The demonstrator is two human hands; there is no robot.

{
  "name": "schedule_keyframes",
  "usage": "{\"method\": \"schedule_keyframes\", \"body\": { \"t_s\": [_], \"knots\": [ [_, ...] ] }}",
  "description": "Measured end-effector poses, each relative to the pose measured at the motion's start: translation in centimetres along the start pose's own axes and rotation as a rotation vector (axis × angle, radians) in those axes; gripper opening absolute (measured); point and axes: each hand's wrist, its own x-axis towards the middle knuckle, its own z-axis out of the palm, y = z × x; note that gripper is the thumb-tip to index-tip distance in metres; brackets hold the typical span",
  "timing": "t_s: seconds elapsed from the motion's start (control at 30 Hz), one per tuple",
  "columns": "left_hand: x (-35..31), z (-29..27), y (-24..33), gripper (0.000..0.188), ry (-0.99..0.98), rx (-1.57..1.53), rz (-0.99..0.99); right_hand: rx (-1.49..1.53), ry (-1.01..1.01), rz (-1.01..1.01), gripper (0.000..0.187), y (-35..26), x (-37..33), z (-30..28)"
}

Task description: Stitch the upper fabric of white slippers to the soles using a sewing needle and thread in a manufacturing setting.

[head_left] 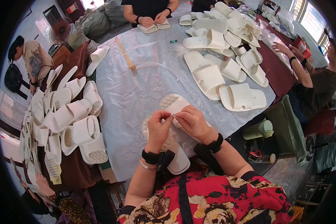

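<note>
My left hand (158, 130) and my right hand (193, 122) meet above a pair of cream slippers near the front edge of the table. Fingertips of both hands are pinched close together around something tiny and pale, too small to make out. Beneath my left hand lies one cream slipper (177, 158), its toe end partly covered by that hand. The other slipper (170, 101) sits just beyond, with its strap and heel partly hidden under my right hand. Both slippers have a bumpy, quilted-looking footbed.
Cream slippers (207, 74) are heaped at the table's right, and another pile (69, 112) fills the left. A wooden stick (125, 54) lies on the pale table sheet (119, 97) near thin clear strands. Across the table, a person's hands (153, 22) hold slippers. A green tumbler (258, 130) stands right.
</note>
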Motion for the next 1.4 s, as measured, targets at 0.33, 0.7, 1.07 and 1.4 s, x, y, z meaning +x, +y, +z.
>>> {"method": "schedule_keyframes", "body": {
  "t_s": [0.33, 0.7, 1.07, 1.4],
  "knots": [
    [0.0, 0.0, -0.1, 0.009, -0.021, 0.043, 0.041, -0.033, 0.003, 0.014, 0.014, 0.0, 0.0, -0.1],
    [-0.2, 0.2, 1.6, 0.010, -0.035, 0.195, 0.104, -0.072, 0.017, 0.014, 0.012, 0.1, 0.0, 0.1],
    [-0.3, 0.3, 1.7, 0.009, -0.021, 0.158, 0.087, -0.156, -0.070, 0.005, 0.016, -0.2, 0.0, -0.1],
    [-0.3, 0.3, 1.9, 0.008, -0.015, 0.171, 0.137, -0.175, -0.080, 0.015, 0.017, -0.2, -0.1, 0.0]
  ]
}}
